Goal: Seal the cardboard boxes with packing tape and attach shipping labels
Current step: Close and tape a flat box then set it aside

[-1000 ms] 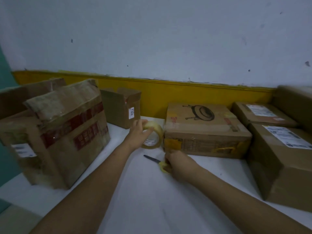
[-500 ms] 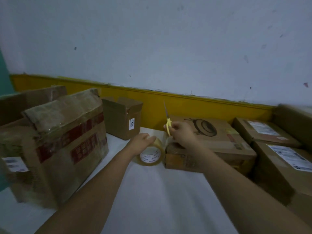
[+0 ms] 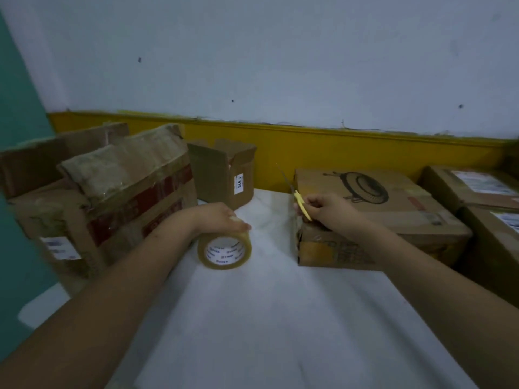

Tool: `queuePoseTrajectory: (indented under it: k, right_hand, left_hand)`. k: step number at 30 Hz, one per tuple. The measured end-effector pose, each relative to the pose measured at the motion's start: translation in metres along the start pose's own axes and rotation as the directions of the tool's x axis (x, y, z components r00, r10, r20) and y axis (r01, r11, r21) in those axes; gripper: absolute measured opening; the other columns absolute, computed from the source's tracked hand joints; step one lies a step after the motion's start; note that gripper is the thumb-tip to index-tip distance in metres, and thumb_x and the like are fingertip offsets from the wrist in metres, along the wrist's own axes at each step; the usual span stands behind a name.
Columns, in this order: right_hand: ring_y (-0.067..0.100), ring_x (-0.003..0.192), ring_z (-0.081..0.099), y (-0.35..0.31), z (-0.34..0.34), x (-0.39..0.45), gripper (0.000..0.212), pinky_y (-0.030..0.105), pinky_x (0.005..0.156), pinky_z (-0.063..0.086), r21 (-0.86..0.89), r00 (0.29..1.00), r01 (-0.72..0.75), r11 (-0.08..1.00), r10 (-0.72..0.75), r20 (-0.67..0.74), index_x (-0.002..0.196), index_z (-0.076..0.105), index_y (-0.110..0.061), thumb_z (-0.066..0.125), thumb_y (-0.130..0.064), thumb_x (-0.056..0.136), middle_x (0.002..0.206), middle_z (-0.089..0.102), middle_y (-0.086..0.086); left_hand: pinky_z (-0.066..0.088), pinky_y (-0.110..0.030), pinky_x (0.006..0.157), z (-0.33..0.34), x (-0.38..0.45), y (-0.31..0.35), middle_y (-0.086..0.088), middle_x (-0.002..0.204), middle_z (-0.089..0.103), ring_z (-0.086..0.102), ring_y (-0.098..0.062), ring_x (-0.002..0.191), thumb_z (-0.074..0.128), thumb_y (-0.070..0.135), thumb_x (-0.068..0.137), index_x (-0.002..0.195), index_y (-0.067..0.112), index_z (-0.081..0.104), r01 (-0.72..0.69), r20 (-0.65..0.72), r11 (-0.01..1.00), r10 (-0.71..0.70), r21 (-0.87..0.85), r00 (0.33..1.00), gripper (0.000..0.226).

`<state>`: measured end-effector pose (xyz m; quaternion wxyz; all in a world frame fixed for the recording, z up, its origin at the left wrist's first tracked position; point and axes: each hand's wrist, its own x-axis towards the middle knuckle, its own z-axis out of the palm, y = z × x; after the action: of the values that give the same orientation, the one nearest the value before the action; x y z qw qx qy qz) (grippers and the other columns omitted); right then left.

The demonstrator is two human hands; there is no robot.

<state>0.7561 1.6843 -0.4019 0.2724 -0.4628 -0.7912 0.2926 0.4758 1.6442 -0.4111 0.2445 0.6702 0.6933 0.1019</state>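
Note:
A roll of clear packing tape [image 3: 224, 249] stands on edge on the white table [image 3: 266, 318], and my left hand [image 3: 217, 219] grips its top. A flat cardboard box [image 3: 373, 217] with a round black print lies to the right of the roll. My right hand [image 3: 327, 206] holds yellow-handled scissors [image 3: 299, 200] over that box's near left corner, blades pointing up and away. Two boxes with white shipping labels [image 3: 483, 182] sit at the far right.
A big worn box [image 3: 109, 203] with red tape and a small label stands at the left. An open small box [image 3: 224, 172] marked 019 sits behind the tape roll. A yellow-banded wall [image 3: 337, 147] closes the back of the table.
My right hand picked the scissors up from the table and raised them to the printed box's corner. My left hand drew the tape roll a little nearer and away from the box.

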Motion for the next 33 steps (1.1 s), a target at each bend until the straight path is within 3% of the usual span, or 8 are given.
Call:
queuePoseTrajectory:
  k: [4,7,10,15,19,22,26,33]
  right_hand:
    - [0.006,0.065,0.061,-0.025,0.001,-0.025,0.03,0.016,0.061,0.046,0.067,0.999,0.034,0.997,-0.032,-0.03,0.092,0.073,-0.021,0.053,-0.043,0.098,0.078,0.072,-0.002]
    - [0.012,0.069,0.06,-0.039,0.013,-0.062,0.051,0.024,0.065,0.049,0.11,0.974,-0.129,0.986,0.105,0.199,0.098,0.073,-0.021,0.043,-0.063,0.094,0.082,0.07,-0.005]
    - [0.011,0.057,0.047,-0.031,0.036,-0.089,0.088,0.024,0.052,0.042,0.139,0.815,-0.433,0.891,0.321,0.482,0.107,0.071,-0.013,0.03,-0.086,0.079,0.092,0.069,0.001]
    - [0.012,0.05,0.042,-0.032,0.062,-0.086,0.1,0.022,0.048,0.041,0.179,0.743,-0.564,0.806,0.401,0.535,0.104,0.073,-0.004,0.031,-0.09,0.075,0.087,0.071,0.005]
    - [0.011,0.044,0.04,-0.042,0.07,-0.06,0.107,0.019,0.045,0.039,0.262,0.748,-0.606,0.751,0.425,0.51,0.107,0.071,0.005,0.03,-0.089,0.078,0.078,0.071,0.006]
    - [0.009,0.042,0.038,-0.045,0.075,-0.047,0.092,0.018,0.042,0.037,0.329,0.773,-0.609,0.722,0.445,0.452,0.111,0.068,0.007,0.036,-0.077,0.089,0.073,0.071,0.006]
    - [0.012,0.043,0.039,-0.047,0.086,-0.048,0.059,0.023,0.045,0.043,0.112,0.785,-0.586,0.802,0.529,0.321,0.103,0.075,-0.001,0.043,-0.051,0.101,0.087,0.072,0.013]
    - [0.011,0.039,0.034,-0.047,0.085,-0.052,0.046,0.014,0.034,0.034,0.162,0.775,-0.618,0.769,0.563,0.287,0.078,0.068,-0.005,0.05,-0.04,0.102,0.045,0.058,-0.002]
  left_hand:
    - [0.043,-0.037,0.11,-0.012,0.01,0.011,0.005,0.14,0.051,0.051,-0.018,0.127,0.064,0.065,0.085,0.122,0.043,0.064,-0.028,0.089,0.989,0.015,0.145,0.996,0.043]
    - [0.045,-0.035,0.108,-0.02,0.012,0.022,0.01,0.13,0.059,0.055,-0.016,0.121,0.059,0.053,0.094,0.12,0.046,0.067,-0.077,0.214,0.977,0.032,0.201,0.976,0.028]
    - [0.049,-0.032,0.104,-0.02,0.013,0.025,0.017,0.114,0.063,0.06,-0.014,0.114,0.057,0.044,0.098,0.103,0.046,0.073,-0.102,0.272,0.982,0.056,0.158,0.961,0.017]
    - [0.052,-0.042,0.101,-0.02,0.017,0.02,0.004,0.117,0.068,0.064,-0.021,0.112,0.06,0.046,0.095,0.097,0.043,0.076,-0.052,0.303,0.996,0.029,0.067,0.952,0.016]
    - [0.052,-0.046,0.103,-0.018,0.021,0.021,0.001,0.115,0.069,0.065,-0.024,0.112,0.063,0.044,0.093,0.095,0.042,0.076,-0.027,0.324,0.997,0.0,0.078,0.946,0.013]
    - [0.052,-0.044,0.102,-0.02,0.021,0.023,0.002,0.116,0.068,0.064,-0.024,0.112,0.063,0.045,0.094,0.097,0.042,0.075,0.005,0.338,0.995,-0.04,0.105,0.94,0.013]
    - [0.051,-0.047,0.104,-0.022,0.022,0.023,-0.003,0.122,0.065,0.061,-0.029,0.117,0.062,0.04,0.097,0.098,0.04,0.074,0.052,0.36,0.996,-0.076,0.077,0.93,0.013]
    - [0.051,-0.046,0.103,-0.02,0.025,0.034,-0.002,0.123,0.061,0.06,-0.028,0.115,0.063,0.047,0.094,0.115,0.038,0.069,0.068,0.347,0.984,-0.122,0.165,0.93,0.024]
